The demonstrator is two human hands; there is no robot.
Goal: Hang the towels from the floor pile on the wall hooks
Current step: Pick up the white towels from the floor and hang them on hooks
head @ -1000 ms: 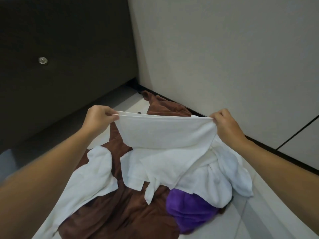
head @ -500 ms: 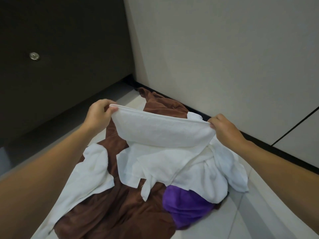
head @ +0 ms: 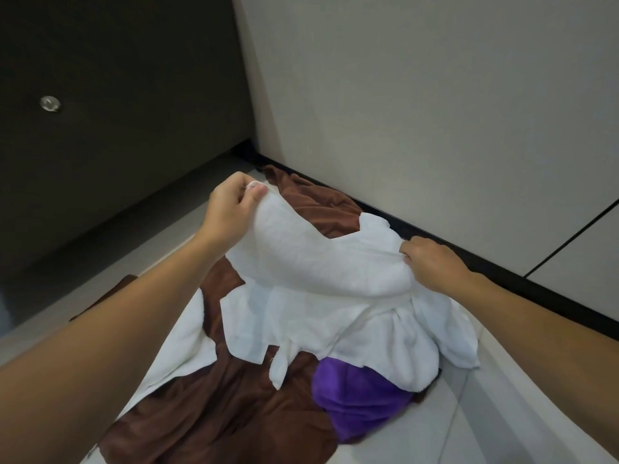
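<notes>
A white towel (head: 321,262) is stretched between both hands above the floor pile. My left hand (head: 231,209) pinches its upper left corner, raised over the brown towel. My right hand (head: 432,262) grips the towel's right edge, lower down and close to the black skirting. Under it lie a large brown towel (head: 214,410), more white towels (head: 378,339) and a purple towel (head: 361,400). No wall hooks are in view.
A pale wall (head: 418,112) with a black skirting (head: 502,272) runs along the right. A dark door or panel (head: 117,95) with a round metal fitting (head: 50,103) stands at the left. Pale floor tiles (head: 485,423) surround the pile.
My right hand has dropped lower and moved right along the towel's edge. The towel's top edge now slopes down to the right instead of being held level and taut.
</notes>
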